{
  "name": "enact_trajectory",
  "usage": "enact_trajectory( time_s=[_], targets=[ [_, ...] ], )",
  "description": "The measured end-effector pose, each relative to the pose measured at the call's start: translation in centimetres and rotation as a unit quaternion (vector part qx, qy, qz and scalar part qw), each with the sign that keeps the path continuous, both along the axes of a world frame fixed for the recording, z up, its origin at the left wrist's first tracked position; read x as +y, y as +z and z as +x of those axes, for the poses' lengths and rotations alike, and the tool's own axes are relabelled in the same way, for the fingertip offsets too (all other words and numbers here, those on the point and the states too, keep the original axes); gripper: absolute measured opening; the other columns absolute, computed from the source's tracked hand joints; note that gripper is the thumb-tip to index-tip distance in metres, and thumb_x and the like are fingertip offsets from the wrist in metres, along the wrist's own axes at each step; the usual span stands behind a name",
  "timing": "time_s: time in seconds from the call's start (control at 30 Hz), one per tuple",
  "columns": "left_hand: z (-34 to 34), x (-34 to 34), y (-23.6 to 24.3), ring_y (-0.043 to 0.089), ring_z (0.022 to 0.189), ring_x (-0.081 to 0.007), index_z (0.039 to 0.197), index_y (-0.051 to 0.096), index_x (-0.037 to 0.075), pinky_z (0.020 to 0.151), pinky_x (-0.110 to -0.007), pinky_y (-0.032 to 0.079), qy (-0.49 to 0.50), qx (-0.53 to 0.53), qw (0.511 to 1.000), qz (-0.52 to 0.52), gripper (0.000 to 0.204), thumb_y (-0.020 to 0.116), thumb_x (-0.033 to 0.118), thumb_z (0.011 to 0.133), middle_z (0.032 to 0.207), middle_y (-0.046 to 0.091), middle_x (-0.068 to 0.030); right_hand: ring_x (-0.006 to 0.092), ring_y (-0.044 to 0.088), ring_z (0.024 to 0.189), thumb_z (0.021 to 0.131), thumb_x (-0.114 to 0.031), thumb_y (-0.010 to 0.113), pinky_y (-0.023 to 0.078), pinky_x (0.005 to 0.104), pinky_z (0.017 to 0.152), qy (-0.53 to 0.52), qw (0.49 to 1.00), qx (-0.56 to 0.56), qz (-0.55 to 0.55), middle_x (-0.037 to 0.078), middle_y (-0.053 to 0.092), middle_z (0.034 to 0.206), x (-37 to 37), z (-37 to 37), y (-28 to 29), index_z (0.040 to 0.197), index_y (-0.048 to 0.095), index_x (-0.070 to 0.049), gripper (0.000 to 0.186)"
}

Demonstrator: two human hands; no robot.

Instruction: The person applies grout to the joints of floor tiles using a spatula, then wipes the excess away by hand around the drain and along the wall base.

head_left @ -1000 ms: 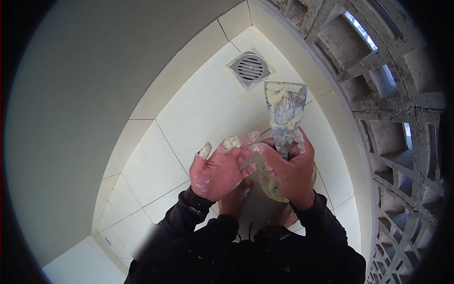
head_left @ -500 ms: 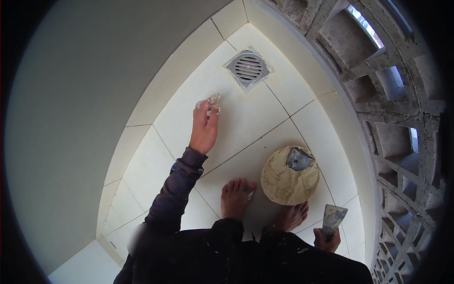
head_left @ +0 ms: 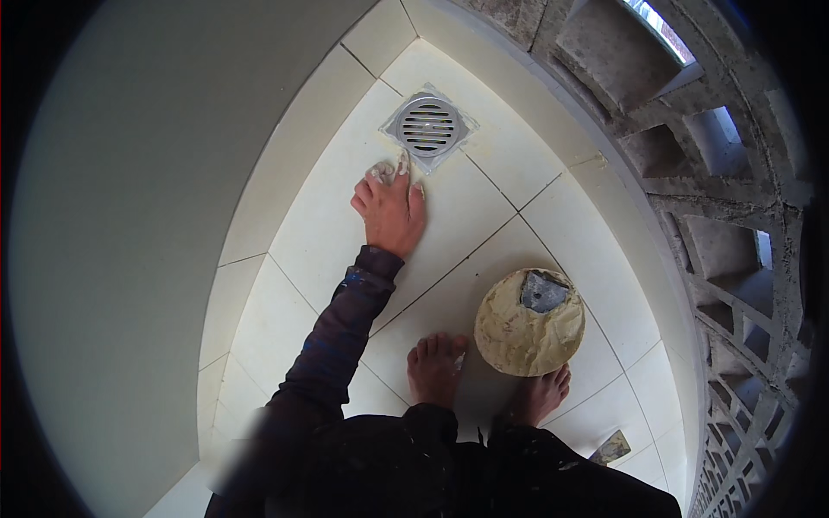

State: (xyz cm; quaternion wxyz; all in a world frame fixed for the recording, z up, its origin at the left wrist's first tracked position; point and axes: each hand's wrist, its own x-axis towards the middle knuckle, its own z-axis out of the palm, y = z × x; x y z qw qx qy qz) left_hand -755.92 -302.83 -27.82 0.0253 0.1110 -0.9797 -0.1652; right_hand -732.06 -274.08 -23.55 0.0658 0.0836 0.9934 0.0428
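My left hand point(head_left: 395, 213) reaches out over the tiles, its index finger stretched to the lower left edge of the square metal floor drain point(head_left: 429, 128). The other fingers are curled round a small whitish wad point(head_left: 380, 172), mostly hidden by them; pale smears cover the fingertips. At the lower right, only the blade of a putty knife point(head_left: 611, 448) shows beside my dark trousers. My right hand is out of sight there. In front of my right foot stands a round mass of cream-coloured putty point(head_left: 527, 332), with a flat grey piece point(head_left: 544, 292) on its top.
My bare left foot point(head_left: 436, 369) and right foot point(head_left: 540, 397) stand on cream floor tiles point(head_left: 319, 250). A smooth grey-green wall point(head_left: 147, 216) rises on the left. On the right is a pierced concrete block wall point(head_left: 734, 250) above a tiled skirting. Pale residue rims the drain.
My left hand has moved slightly right and stretched its index finger to the drain's edge. My right hand has gone from view, and the putty knife shows lower, with only its blade visible.
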Motion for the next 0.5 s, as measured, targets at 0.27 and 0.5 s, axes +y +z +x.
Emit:
enact_trajectory(
  time_s=[0.27,0.5],
  targets=[
    [0.0,2.4,-0.1,0.042,0.121,-0.0416,0.140,0.059,0.007,0.105,-0.053,0.030,-0.064,0.028,0.997,-0.034,0.049,0.055,0.027,0.095,0.134,0.049,-0.0265,0.0379,0.049,0.127,0.090,-0.021,0.059,0.040,0.0514,0.100,-0.086,0.992,-0.040,-0.080,0.016,0.056,0.131,-0.2,-0.3,-2.0,0.124,0.062,-0.001,0.040],
    [0.6,4.1,1.3,0.044,0.119,-0.0410,0.138,0.059,0.006,0.101,-0.050,0.034,-0.077,0.020,0.996,0.027,0.047,0.057,0.024,0.094,0.131,0.051,-0.0265,0.0212,0.061,0.078,0.089,-0.007,0.060,0.048,0.0334,0.061,-0.173,0.939,0.079,-0.288,0.018,0.062,0.109,7.5,3.6,1.5,0.127,0.048,0.006,0.041]
  ],
)
